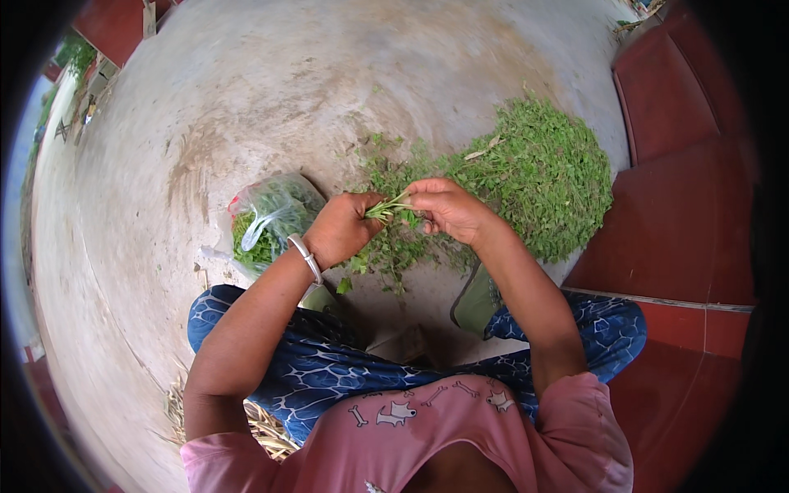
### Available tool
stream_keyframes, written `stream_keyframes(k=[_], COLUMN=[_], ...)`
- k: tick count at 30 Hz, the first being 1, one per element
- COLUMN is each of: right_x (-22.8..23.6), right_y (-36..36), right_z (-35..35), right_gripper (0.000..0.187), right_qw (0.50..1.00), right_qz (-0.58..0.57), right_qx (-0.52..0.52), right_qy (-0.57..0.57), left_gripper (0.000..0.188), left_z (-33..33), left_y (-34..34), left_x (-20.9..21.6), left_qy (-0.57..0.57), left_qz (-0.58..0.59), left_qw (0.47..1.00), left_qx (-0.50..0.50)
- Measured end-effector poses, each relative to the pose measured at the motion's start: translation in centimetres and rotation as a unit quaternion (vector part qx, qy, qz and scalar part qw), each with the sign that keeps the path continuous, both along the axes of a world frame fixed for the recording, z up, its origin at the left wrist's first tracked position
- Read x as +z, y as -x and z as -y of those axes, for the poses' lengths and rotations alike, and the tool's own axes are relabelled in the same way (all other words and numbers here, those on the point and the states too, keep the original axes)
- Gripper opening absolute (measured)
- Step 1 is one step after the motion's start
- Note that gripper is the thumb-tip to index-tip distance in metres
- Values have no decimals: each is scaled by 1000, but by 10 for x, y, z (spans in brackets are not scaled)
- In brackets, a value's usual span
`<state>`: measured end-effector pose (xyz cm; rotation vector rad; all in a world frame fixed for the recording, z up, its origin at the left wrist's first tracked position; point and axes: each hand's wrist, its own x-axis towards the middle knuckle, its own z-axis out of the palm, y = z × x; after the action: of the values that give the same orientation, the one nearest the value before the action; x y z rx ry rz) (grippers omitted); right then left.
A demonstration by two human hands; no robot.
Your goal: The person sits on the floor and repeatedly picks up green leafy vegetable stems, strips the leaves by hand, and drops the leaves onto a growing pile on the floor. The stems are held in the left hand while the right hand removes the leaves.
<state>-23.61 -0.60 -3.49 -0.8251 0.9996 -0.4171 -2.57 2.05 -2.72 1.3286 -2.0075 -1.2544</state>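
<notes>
My left hand (343, 228), with a silver bangle at the wrist, is closed around a small bunch of green stems (383, 212). The stem ends stick out toward the right. My right hand (446, 209) pinches at those ends with thumb and forefinger, its other fingers curled below. Under both hands lie loose leafy greens (394, 251), scattered on the concrete. They run into a large heap of greens (546, 177) to the right. Just left of my left hand stands a clear plastic bag (283, 197) with leafy greens inside.
Dark red tiled steps or wall (657, 222) rise along the right side. Dry straw-like stalks (267, 427) lie behind my left elbow. My knees in blue patterned trousers (329, 370) and green shoes (475, 304) frame the near side of the concrete floor (271, 99).
</notes>
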Motion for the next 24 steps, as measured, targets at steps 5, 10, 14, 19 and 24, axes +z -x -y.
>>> stream_keyframes(k=[5,10,14,19,24], right_x=[-1,-3,-6,-13,-62], right_y=[3,4,0,1,5], right_z=[2,2,3,5,-6], right_gripper=[12,18,17,15,25], right_qw=[999,992,990,986,997], right_qz=[-6,-24,7,53,24], right_qx=[38,105,105,118,41], right_qy=[11,70,94,100,67], left_gripper=[16,12,10,12,13], left_z=[2,2,0,8,16], left_y=[0,1,2,-1,-17], left_x=[-1,0,8,18,33], left_qy=[-17,-22,-61,-159,-162], left_qz=[17,15,-1,-108,-179], left_qw=[999,999,998,972,947], left_qx=[-21,-37,15,137,209])
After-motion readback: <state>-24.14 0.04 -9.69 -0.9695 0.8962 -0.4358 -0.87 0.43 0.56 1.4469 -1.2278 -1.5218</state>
